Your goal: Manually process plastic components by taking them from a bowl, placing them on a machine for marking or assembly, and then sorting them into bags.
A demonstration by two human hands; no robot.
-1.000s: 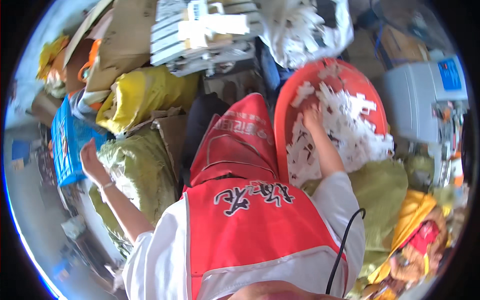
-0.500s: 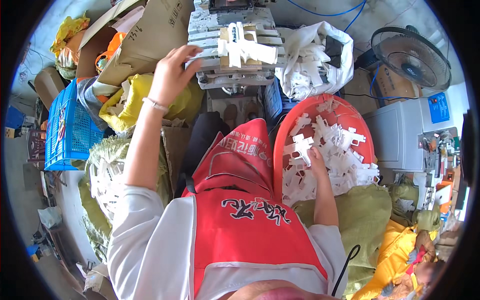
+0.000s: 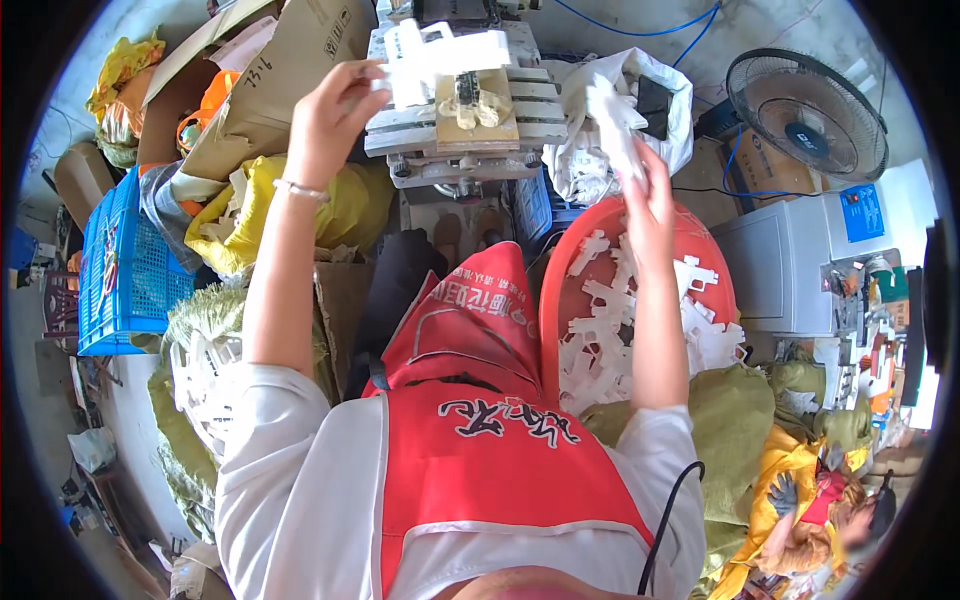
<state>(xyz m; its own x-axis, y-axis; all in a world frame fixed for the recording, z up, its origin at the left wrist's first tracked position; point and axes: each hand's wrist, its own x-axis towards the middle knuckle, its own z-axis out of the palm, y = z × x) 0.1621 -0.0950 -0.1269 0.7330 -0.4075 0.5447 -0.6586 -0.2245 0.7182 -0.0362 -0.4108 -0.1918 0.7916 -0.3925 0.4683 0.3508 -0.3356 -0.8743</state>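
our left hand (image 3: 333, 118) pinching a toy gun (image 3: 460, 54) near the table edge (image 3: 400, 132), right hand (image 3: 650, 195) gripping a blurry white piece (image 3: 615, 130) by the tub rim (image 3: 549, 330), we're leaving room between

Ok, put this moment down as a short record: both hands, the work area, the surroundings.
Left hand: holds a white gun-shaped piece over the machine bed
Right hand: holds a blurred white piece
On the bed: wooden block
Red basin: similar white pieces inside
Left side: blue crate, yellow sack
Right side: fan, grey cabinet
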